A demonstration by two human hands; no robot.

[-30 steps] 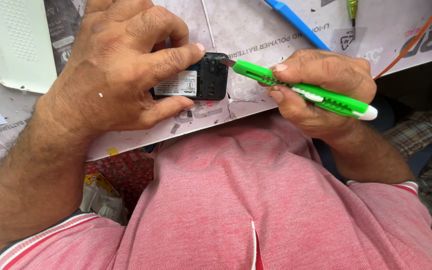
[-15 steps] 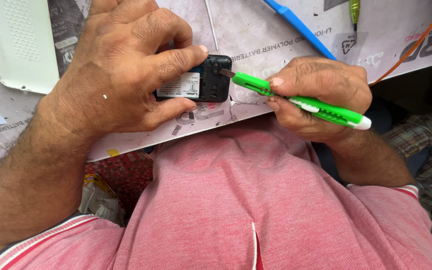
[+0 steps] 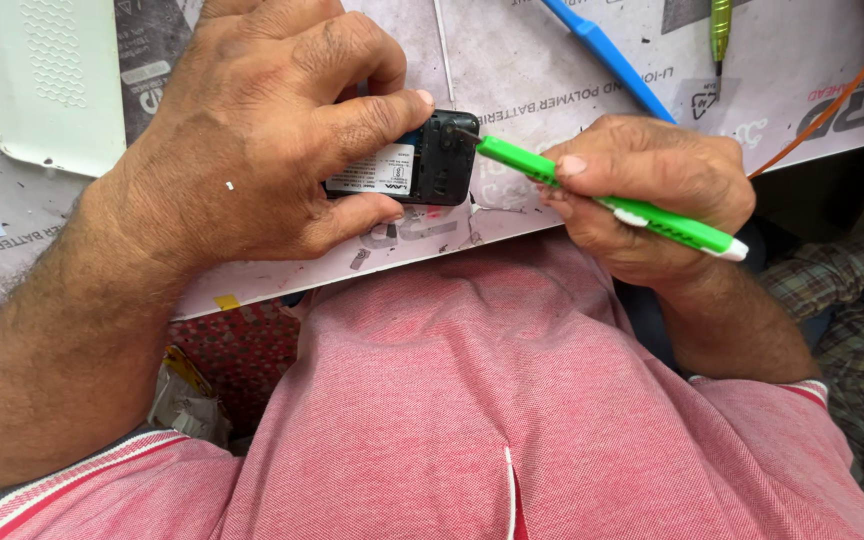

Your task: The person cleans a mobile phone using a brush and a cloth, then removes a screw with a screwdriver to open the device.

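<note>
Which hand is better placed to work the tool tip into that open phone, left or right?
Right. The right hand already grips the green screwdriver like a pen, its tip at the black phone's open back. The left hand is wrapped around the phone, steadying it over the work mat.

A: What's being worked on here?

B: A small black phone [image 3: 432, 160] with its back cover off, so the white label inside is exposed. It's gripped at the edge of the bench, back facing up.

A: And the tool?

B: A bright green screwdriver [image 3: 602, 195] with a white cap, held nearly flat, its dark metal tip pressed against the phone's top corner.
</note>
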